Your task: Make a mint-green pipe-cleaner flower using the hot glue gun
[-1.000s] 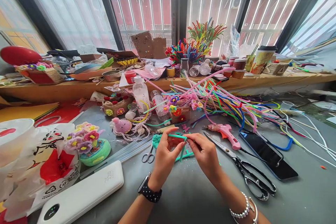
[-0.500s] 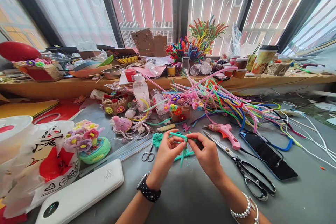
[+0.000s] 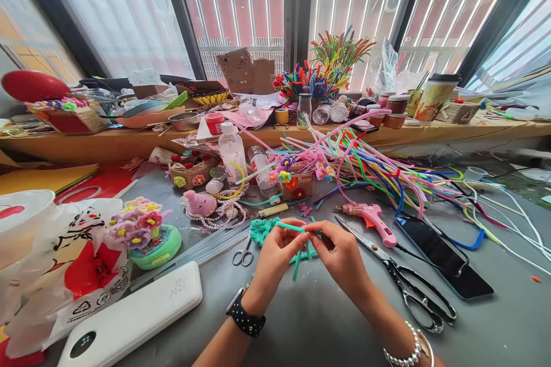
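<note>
Green pipe cleaners (image 3: 297, 264) are pinched between my two hands at the middle of the table, with loose ends sticking out above and below the fingers. My left hand (image 3: 279, 252) is closed on them from the left; a dark watch is on that wrist. My right hand (image 3: 340, 249) grips them from the other side with thumb and forefinger. Where the stems cross is partly hidden by the fingertips. Just beyond my left hand lies a fluffy green bundle (image 3: 262, 230). Small scissors (image 3: 243, 255) rest to its left. Another green piece lies behind the hands.
To the right lie large scissors (image 3: 400, 281), a pink glue gun (image 3: 371, 221) and a black phone (image 3: 443, 255). Many coloured pipe cleaners (image 3: 374, 166) spread behind. A white power bank (image 3: 133, 315) and a flower pot ornament (image 3: 148, 235) stand left. Bottles (image 3: 231, 152) line the back.
Both hands have shifted slightly and the fingertips have turned around the green pipe cleaners, whose ends now point differently. More of the fluffy green bundle shows.
</note>
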Tool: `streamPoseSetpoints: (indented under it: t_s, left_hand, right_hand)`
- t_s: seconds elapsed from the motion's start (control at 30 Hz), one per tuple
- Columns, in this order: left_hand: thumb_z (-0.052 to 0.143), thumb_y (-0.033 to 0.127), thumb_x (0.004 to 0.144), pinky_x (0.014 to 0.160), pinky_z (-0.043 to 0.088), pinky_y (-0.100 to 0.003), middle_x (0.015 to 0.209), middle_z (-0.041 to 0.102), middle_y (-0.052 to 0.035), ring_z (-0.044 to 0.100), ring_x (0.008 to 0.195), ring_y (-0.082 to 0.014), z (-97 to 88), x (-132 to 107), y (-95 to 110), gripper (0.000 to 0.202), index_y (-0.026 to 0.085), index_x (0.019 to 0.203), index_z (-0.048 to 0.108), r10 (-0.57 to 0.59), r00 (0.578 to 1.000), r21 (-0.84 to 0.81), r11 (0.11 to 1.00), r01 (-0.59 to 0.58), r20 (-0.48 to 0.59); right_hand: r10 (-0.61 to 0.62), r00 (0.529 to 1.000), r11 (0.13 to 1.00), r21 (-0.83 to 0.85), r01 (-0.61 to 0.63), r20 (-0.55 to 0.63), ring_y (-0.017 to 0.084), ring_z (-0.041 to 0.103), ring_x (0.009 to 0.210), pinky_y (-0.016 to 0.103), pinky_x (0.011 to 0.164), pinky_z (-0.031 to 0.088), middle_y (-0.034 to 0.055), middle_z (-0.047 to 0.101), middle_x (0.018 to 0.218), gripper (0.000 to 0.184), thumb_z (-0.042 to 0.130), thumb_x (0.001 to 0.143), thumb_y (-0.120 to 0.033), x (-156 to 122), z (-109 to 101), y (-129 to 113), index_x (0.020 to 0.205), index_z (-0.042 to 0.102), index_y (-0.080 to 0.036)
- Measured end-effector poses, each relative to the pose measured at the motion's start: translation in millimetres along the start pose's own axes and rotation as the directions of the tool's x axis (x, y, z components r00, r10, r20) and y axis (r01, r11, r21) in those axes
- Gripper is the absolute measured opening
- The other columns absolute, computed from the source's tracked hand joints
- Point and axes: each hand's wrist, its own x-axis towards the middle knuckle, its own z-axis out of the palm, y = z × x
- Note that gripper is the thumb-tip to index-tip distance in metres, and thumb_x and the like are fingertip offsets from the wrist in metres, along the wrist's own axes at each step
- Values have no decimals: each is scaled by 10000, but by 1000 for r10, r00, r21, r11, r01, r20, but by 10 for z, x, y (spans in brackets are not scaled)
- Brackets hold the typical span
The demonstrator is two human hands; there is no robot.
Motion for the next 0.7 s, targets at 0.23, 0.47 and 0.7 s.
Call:
streamPoseSetpoints:
  t_s: [0.23,0.47,0.7]
  left_hand:
    - [689,303,632,579,413,-220,766,645,-41,513,640,-123,-1,-25,33,228,165,814,696,42,999,80,996,-40,-28]
    - [703,302,607,602,433,-238,842,631,-56,536,731,-160,-34,12,-8,227,190,803,720,66,998,59,996,-66,-9]
    - [711,300,601,745,451,-279,844,685,-60,588,802,-190,-48,7,-17,186,185,746,720,-15,1000,-21,1000,15,3]
  right_hand:
    - [206,973,951,213,-224,106,172,606,745,270,642,463,40,680,785,134,566,748,-260,43,-55,16,779,673,-186]
    - [411,874,735,473,-485,257,153,600,731,259,644,456,42,678,789,196,651,654,-311,62,-12,18,776,624,-160]
    - [512,729,463,569,-680,454,21,326,404,156,385,201,-72,528,557,369,704,606,-333,63,3,98,867,505,-164]
